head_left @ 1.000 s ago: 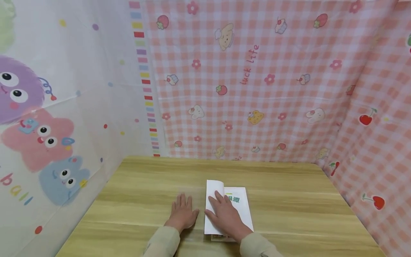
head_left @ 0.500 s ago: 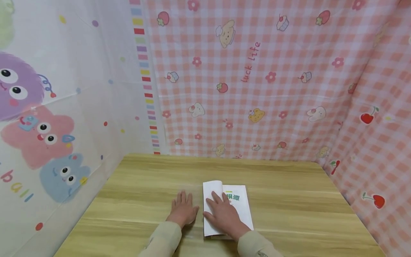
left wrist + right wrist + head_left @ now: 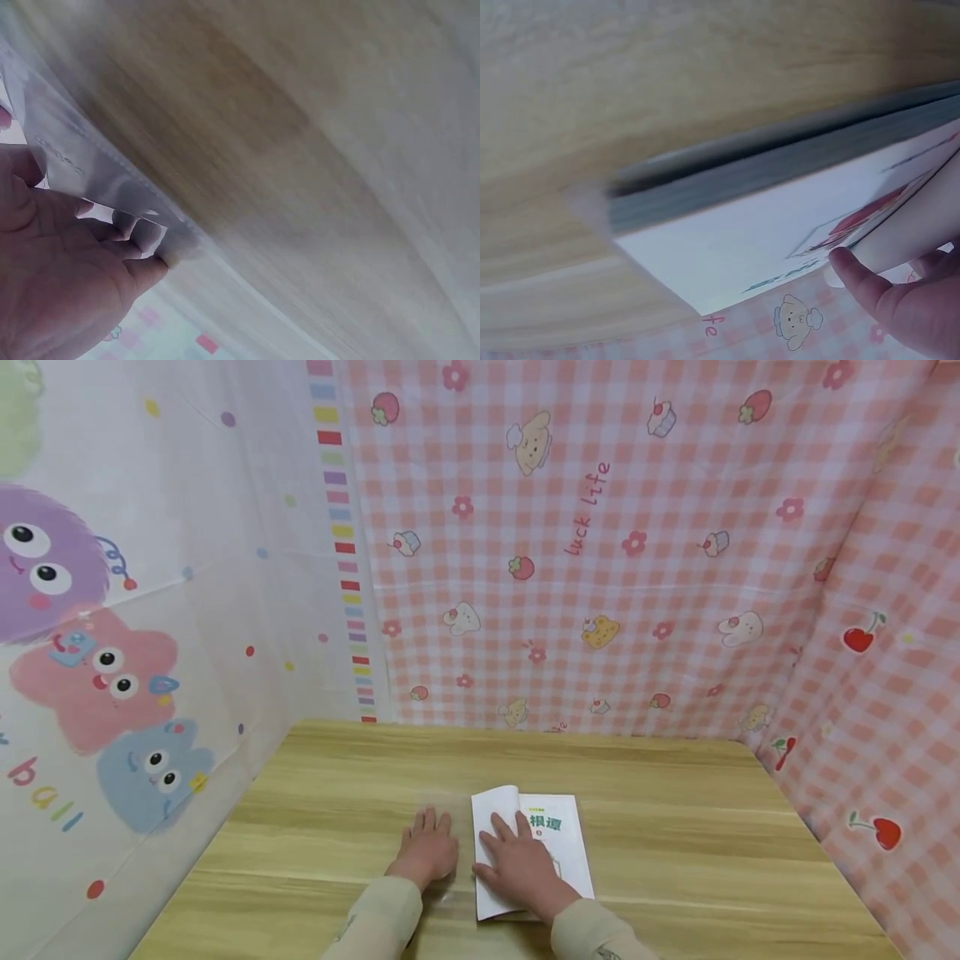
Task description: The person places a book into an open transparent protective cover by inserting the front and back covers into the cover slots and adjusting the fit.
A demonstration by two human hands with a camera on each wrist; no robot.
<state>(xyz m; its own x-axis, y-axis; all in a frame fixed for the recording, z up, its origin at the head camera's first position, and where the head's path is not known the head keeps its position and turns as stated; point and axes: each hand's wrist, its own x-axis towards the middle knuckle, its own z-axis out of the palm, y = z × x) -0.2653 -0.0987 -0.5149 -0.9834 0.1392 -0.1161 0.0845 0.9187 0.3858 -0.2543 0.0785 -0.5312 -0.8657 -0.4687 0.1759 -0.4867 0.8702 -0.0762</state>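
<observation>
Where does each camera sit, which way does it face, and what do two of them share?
Head: worn on the head, facing forward and down at the table and book; left hand, right hand and both sleeves show.
Left wrist: worn there, facing clear plastic and table; left hand shows.
Right wrist: worn there, facing the book's side and cover; part of right hand shows.
Shared: head and right wrist both show the book.

A book (image 3: pixel 564 847) lies near the front edge of the surface (image 3: pixel 675 827) (right hand (image 3: pixel 519 864) on it), left hand (image 3: pixel 426 850) just left; cloth (image 3: pixel 637 593) hangs behind the back edge.
</observation>
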